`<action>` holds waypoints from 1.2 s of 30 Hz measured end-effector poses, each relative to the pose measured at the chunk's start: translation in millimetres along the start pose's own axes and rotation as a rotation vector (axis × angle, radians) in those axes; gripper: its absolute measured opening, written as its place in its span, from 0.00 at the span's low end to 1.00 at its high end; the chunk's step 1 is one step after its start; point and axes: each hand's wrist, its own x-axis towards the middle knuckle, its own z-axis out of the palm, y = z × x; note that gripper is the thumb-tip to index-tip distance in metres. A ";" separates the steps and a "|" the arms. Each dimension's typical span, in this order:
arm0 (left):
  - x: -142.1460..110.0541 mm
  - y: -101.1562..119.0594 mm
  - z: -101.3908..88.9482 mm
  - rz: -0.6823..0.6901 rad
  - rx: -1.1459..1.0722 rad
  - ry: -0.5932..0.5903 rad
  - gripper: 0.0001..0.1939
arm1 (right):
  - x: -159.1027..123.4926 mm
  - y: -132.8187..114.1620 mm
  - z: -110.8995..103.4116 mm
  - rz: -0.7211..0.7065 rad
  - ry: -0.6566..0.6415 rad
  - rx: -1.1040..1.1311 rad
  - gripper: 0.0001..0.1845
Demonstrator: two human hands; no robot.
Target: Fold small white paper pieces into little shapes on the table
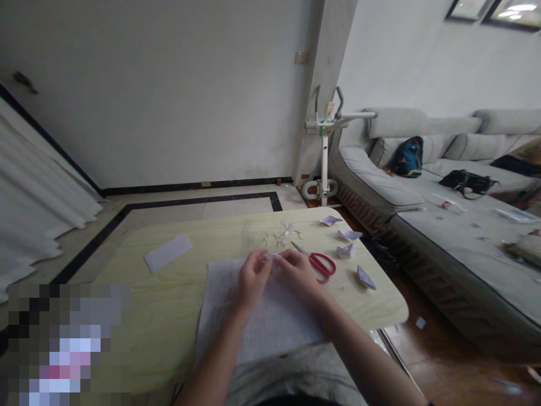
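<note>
My left hand [254,276] and my right hand [299,272] meet over a large white sheet [270,332] on the table. Between their fingertips they pinch a small piece of folded white paper [273,256]; its exact shape is partly hidden by the fingers. Just right of my right hand lie red-handled scissors [323,266], blades pointing up and left. Thin paper scraps [279,239] are scattered beyond my hands. Along the table's right side sit several folded paper boats, one of them the nearest paper boat [366,277].
A stack of white paper slips [168,253] lies on the left of the wooden table [169,316]. A grey sofa [473,248] with a blue backpack [408,158] and a black bag [467,181] stands at right. Behind the table is a white exercise stand [324,163].
</note>
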 end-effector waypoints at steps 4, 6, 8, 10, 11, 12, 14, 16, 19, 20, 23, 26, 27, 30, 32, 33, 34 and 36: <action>-2.0 3.9 0.4 0.017 0.050 -0.078 0.13 | 0.8 1.6 -2.1 -0.012 0.022 0.041 0.13; -3.0 7.2 0.3 0.010 0.065 -0.099 0.12 | 0.7 0.6 -2.7 -0.001 0.023 0.068 0.13; -3.5 9.8 0.0 -0.007 0.066 -0.102 0.12 | 0.0 -1.6 -3.0 0.018 0.010 0.101 0.14; -3.1 11.1 -0.9 -0.016 0.070 -0.094 0.12 | -1.0 -3.9 -3.0 0.039 -0.014 0.128 0.13; -2.7 11.4 -1.4 -0.017 0.074 -0.083 0.13 | -1.4 -4.7 -3.0 0.052 -0.026 0.132 0.13; -2.1 11.5 -1.9 -0.018 0.076 -0.069 0.13 | -1.8 -5.2 -3.1 0.063 -0.035 0.132 0.14; -1.0 11.7 -2.8 -0.023 0.066 -0.040 0.14 | -2.0 -5.0 -3.4 0.077 -0.052 0.118 0.14; -0.2 12.5 -3.1 -0.047 0.032 -0.011 0.14 | -1.3 -3.4 -4.1 0.079 -0.063 0.104 0.14; -0.2 14.4 -2.5 -0.087 -0.008 -0.027 0.15 | 0.8 0.2 -5.5 0.091 -0.059 0.107 0.15; -0.4 15.0 -2.2 -0.095 -0.002 -0.049 0.14 | 1.5 1.1 -5.8 0.099 -0.049 0.113 0.15; -0.9 16.2 -1.3 -0.090 0.038 -0.096 0.13 | 2.2 1.4 -5.7 0.117 -0.030 0.127 0.15; -1.0 15.7 -1.3 -0.066 0.047 -0.089 0.14 | 1.4 -0.9 -4.2 0.104 -0.036 0.146 0.14; -1.2 14.9 -1.4 -0.063 0.044 -0.086 0.14 | 1.2 -1.5 -3.7 0.084 -0.041 0.150 0.12; -2.8 10.5 -1.6 -0.046 0.064 -0.108 0.14 | 1.9 0.0 -3.2 0.002 -0.025 0.137 0.09; -4.5 7.4 -1.6 -0.007 0.101 -0.147 0.13 | 3.1 3.8 -3.6 -0.009 -0.025 0.137 0.09; -5.1 6.3 -1.6 0.010 0.113 -0.158 0.13 | 3.6 6.0 -3.9 0.001 -0.032 0.148 0.09; -5.6 5.6 -1.7 0.017 0.114 -0.153 0.13 | 3.9 8.1 -4.2 0.016 -0.039 0.160 0.09; -5.5 5.7 -2.1 0.004 0.098 -0.098 0.13 | 3.7 10.8 -4.5 0.035 -0.052 0.172 0.11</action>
